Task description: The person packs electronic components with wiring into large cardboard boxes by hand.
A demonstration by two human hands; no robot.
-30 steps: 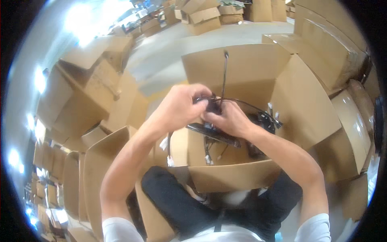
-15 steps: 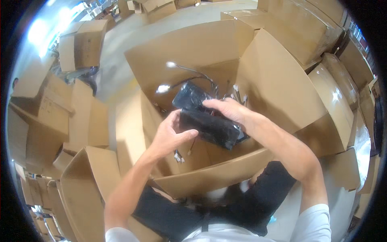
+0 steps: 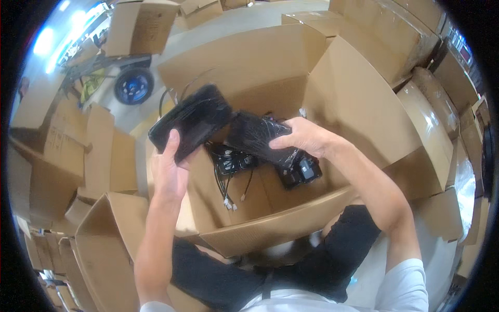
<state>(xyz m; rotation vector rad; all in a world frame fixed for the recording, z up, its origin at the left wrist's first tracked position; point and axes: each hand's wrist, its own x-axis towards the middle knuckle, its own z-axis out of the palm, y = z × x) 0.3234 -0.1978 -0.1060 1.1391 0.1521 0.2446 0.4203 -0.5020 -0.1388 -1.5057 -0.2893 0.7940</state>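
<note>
My left hand (image 3: 173,174) grips a glossy black rectangular panel (image 3: 195,119) by its lower edge, thumb on top, and thin cables trail behind it. A second black panel (image 3: 254,136), wrapped in creased clear film, is pinched by my right hand (image 3: 309,138) at its right end. The two panels' near corners meet or overlap; I cannot tell if they touch. Both are above a large open cardboard box (image 3: 275,226). Inside it lie black parts (image 3: 231,160) with cables ending in white connectors (image 3: 230,204), and another black film-wrapped part (image 3: 300,171) partly under my right hand.
The box's flaps stand up and out around my hands. Cardboard cartons (image 3: 384,36) are stacked at the far right, and open boxes (image 3: 112,244) crowd the left. At the upper left, a carton (image 3: 140,26) appears above a blue-hubbed wheel (image 3: 134,85) on the floor.
My left hand has moved left and up with its panel, drawing it away from the one in my right hand. At the upper left, the carton has shifted right and a wheel has come into sight.
</note>
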